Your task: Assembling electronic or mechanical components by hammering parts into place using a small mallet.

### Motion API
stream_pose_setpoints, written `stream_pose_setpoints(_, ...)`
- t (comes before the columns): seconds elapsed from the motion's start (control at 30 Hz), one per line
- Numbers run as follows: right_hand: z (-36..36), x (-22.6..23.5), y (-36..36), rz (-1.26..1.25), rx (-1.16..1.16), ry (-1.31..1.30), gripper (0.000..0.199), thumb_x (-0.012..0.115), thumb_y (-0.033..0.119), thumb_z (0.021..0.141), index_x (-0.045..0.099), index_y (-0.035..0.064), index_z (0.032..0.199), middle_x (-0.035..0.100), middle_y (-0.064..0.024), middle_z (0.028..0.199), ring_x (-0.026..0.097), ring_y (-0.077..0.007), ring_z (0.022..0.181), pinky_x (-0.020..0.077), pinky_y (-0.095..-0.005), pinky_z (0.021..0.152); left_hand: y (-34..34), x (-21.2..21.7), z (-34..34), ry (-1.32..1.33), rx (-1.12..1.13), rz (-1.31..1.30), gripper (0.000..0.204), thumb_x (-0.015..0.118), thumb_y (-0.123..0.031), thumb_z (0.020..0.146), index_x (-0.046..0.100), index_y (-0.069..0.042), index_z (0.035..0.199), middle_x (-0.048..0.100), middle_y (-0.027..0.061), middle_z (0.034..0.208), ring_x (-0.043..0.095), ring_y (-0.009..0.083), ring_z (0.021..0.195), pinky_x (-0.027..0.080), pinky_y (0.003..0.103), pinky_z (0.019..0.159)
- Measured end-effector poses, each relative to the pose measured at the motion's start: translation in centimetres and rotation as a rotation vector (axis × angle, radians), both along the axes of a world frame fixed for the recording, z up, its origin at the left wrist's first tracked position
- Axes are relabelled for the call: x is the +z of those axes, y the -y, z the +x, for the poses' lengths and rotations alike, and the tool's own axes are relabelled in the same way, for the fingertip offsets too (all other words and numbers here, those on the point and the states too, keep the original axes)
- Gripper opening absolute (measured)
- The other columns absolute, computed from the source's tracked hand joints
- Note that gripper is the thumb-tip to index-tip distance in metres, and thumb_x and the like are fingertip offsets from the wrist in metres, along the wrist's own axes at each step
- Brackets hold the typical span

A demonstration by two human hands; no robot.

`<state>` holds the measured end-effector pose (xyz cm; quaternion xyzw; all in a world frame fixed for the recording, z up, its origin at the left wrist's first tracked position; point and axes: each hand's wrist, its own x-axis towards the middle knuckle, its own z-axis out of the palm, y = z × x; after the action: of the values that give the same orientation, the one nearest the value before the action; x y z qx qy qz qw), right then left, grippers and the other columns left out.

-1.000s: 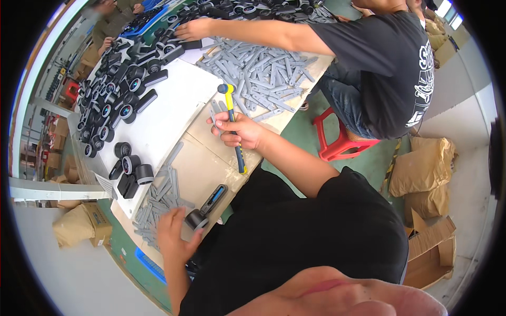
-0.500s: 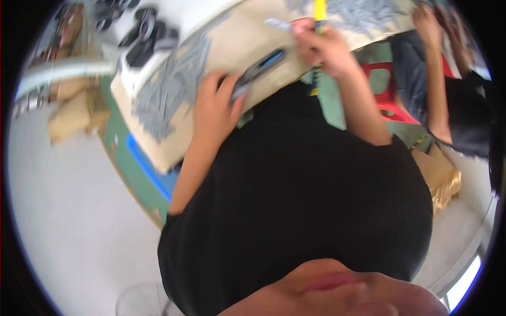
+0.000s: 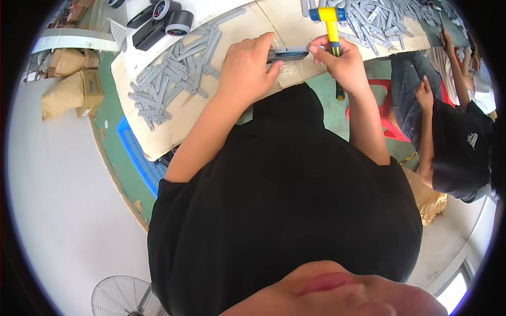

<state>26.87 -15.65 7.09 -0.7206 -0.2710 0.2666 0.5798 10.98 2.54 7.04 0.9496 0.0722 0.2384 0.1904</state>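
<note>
Left hand (image 3: 245,68) down flat over one end of a long dark bar-shaped part (image 3: 289,52), fingers curled round it, pinning it to the worktop (image 3: 174,126). Right hand (image 3: 342,66) closed around the handle of a mallet (image 3: 330,21) with a yellow head and blue end caps, while thumb and fingertips pinch the bar's other end. Bar lying crosswise near the worktop's near edge, bridging both hands, just in front of the black-shirted torso.

Looks rigid and narrow, probably metal or hard plastic, light enough for a fingertip grip; no sag along the span. Smooth sides, so likely to slide or twist if gripped only at the tip. Best taken near the ends, palm over the top, as now. Mallet handle slim and hanging past the worktop edge, head resting high up by the grey pieces.

Off to the left, a loose heap of flat grey strips (image 3: 171,68), thin and stiff, prone to scatter. Another pile of grey strips (image 3: 379,18) beyond the mallet. Black rollers (image 3: 163,18) at the far corner. Another person in a black shirt (image 3: 461,152) seated to the right by a red stool (image 3: 387,113). Cardboard boxes (image 3: 71,87) and a fan (image 3: 124,297) on the floor.
</note>
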Motion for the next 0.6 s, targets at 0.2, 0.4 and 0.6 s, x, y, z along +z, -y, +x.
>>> stream_pose_setpoints(0.2,0.4,-1.5,-1.8,-0.016,0.065,0.033,0.009,0.077,0.014,0.094,0.077,0.0074,0.100,0.066,0.0042,0.072,0.051,-0.0028,0.061,0.0353,-0.0214,0.055,-0.7,-1.4,1.0,-0.033,0.011,-0.185,0.043,0.081,-0.019,0.083,0.063,-0.006,0.120,0.074,0.0068,0.098,0.069,0.0287,0.091,0.052,0.044,0.085)
stream_pose_setpoints(0.4,0.7,-3.2,-2.1,-0.179,0.040,0.201,0.017,0.076,0.025,0.088,0.078,0.0135,0.100,0.073,-0.0076,0.075,0.068,-0.0157,0.064,0.0551,-0.0347,0.064,-1.5,-2.5,0.2,0.087,-0.104,-0.102,0.021,0.081,-0.019,0.085,0.073,-0.007,0.101,0.073,0.0119,0.099,0.067,0.0362,0.092,0.052,0.045,0.084)
stream_pose_setpoints(0.6,0.1,-2.0,-2.2,-0.067,0.063,0.303,0.023,0.081,0.024,0.085,0.077,0.0054,0.098,0.074,-0.0160,0.083,0.073,-0.0309,0.078,0.0561,-0.0395,0.074,-0.7,-2.2,0.3,0.134,-0.114,0.112,0.019,0.078,-0.013,0.088,0.073,-0.001,0.100,0.074,0.0117,0.103,0.069,0.0327,0.096,0.053,0.043,0.087)
